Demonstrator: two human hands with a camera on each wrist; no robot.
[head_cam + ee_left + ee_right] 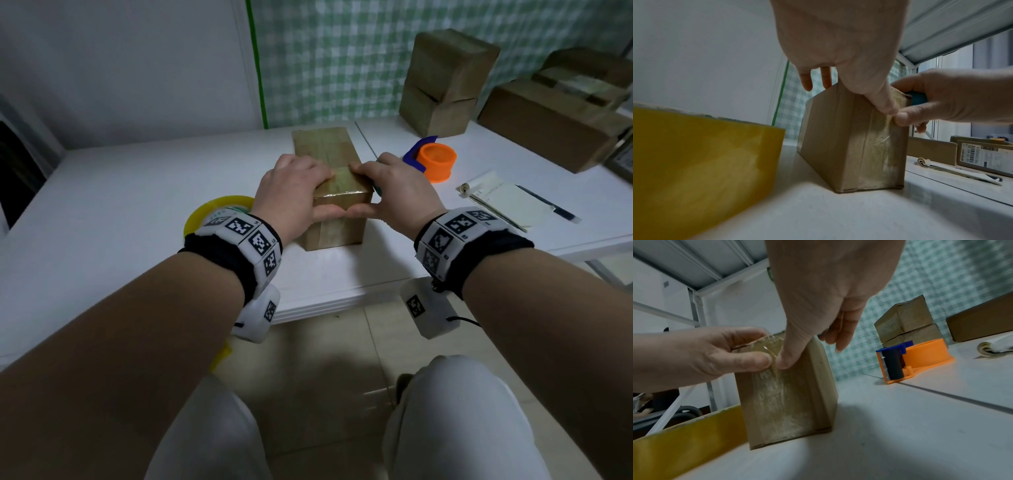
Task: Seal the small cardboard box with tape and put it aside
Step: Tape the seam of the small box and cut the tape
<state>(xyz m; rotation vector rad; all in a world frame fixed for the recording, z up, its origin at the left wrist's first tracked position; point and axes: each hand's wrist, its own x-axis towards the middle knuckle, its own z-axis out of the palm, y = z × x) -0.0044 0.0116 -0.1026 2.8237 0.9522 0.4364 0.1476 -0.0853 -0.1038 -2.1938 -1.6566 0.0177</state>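
The small cardboard box (329, 150) lies lengthwise on the white table (137, 212). Its near end is wrapped in glossy clear tape (342, 192). My left hand (294, 192) curls over the box's near left corner, fingers on top and thumb on the front face. My right hand (397, 185) mirrors it on the right corner, and both thumbs meet on the taped front face (875, 146). A blue-green object (917, 97) is tucked in my right hand's fingers. The right wrist view shows the thumbs pressing wrinkled tape (774, 386) on the box (818, 386).
A yellow tape roll (212, 212) lies just left of the box under my left wrist. An orange and blue tape dispenser (435, 161) stands to the right, with a notepad and pen (500, 198) nearer. Taped boxes (445, 78) and larger cartons (548, 126) stand at the back right.
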